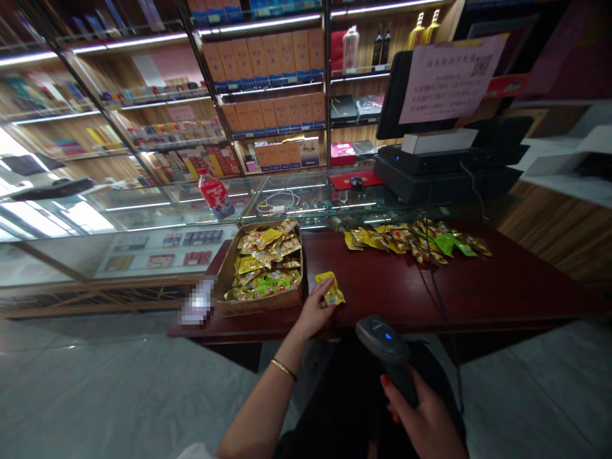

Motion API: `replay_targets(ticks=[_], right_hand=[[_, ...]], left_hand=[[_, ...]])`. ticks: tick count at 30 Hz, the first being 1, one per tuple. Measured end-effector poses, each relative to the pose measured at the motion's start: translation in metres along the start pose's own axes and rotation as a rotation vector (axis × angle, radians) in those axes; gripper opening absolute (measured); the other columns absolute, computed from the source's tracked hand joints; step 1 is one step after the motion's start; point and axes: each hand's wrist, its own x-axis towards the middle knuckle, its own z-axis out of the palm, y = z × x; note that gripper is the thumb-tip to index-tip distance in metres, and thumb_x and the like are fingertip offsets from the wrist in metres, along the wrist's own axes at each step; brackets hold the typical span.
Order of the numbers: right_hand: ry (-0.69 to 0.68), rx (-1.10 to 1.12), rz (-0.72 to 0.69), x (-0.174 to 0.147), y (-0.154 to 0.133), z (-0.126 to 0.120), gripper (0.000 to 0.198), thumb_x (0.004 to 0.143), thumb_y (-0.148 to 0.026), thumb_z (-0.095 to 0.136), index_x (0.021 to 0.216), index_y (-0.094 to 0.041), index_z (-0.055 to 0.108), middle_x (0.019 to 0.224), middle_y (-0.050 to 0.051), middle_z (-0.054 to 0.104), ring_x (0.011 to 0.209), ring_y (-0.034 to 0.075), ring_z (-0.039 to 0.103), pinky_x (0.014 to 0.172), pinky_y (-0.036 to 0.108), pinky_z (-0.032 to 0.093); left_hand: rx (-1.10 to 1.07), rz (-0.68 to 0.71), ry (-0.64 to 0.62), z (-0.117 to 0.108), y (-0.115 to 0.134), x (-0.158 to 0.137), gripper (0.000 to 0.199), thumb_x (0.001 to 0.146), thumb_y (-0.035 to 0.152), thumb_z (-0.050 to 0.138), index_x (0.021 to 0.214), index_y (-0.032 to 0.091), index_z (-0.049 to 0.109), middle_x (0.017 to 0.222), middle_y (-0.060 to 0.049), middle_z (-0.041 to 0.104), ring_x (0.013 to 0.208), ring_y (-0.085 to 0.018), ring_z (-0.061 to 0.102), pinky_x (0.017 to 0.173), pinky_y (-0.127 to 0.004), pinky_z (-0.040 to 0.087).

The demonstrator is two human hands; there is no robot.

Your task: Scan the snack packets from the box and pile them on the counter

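Note:
Just right of the cardboard box, my left hand has its fingers closed on a small yellow snack packet at the table top. The box is filled with similar yellow, gold and green packets. Lower right, my right hand wraps around the handle of a dark barcode scanner with a blue light lit on it. The scanner's head points toward the table, to the right of the held packet. Farther back on the table lies a loose row of packets.
A cable runs over the dark red table. Behind it stand a glass counter, a red-labelled bottle, a mouse and a monitor with a paper sign. Stocked shelves line the wall.

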Motion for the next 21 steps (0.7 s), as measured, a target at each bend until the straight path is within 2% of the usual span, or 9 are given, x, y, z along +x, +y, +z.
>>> replay_targets(ticks=[8, 14, 21], right_hand=[[0.025, 0.005, -0.011, 0.003, -0.004, 0.001, 0.063, 0.080, -0.071, 0.061, 0.112, -0.017, 0.065, 0.057, -0.004, 0.063, 0.055, 0.019, 0.063, 0.057, 0.029, 0.050], [-0.012, -0.004, -0.023, 0.005, -0.003, 0.003, 0.063, 0.083, -0.070, 0.059, 0.115, -0.016, 0.064, 0.059, -0.005, 0.062, 0.056, 0.019, 0.061, 0.058, 0.028, 0.050], [-0.026, -0.007, -0.016, 0.002, -0.003, 0.002, 0.060, 0.084, -0.071, 0.057, 0.109, -0.018, 0.064, 0.058, -0.005, 0.060, 0.056, 0.018, 0.061, 0.057, 0.027, 0.050]], left_hand=[[0.053, 0.047, -0.042, 0.001, 0.004, -0.003, 0.070, 0.082, 0.010, 0.062, 0.149, 0.027, 0.050, 0.162, -0.010, 0.035, 0.149, -0.028, 0.036, 0.111, -0.042, 0.049], [0.160, 0.133, -0.057, 0.000, 0.014, -0.003, 0.073, 0.079, 0.002, 0.060, 0.147, 0.028, 0.053, 0.157, -0.010, 0.044, 0.149, -0.026, 0.037, 0.120, -0.046, 0.039], [0.110, 0.129, -0.039, 0.005, 0.005, -0.004, 0.066, 0.083, 0.005, 0.058, 0.145, 0.025, 0.054, 0.159, -0.011, 0.042, 0.145, -0.029, 0.044, 0.112, -0.044, 0.049]])
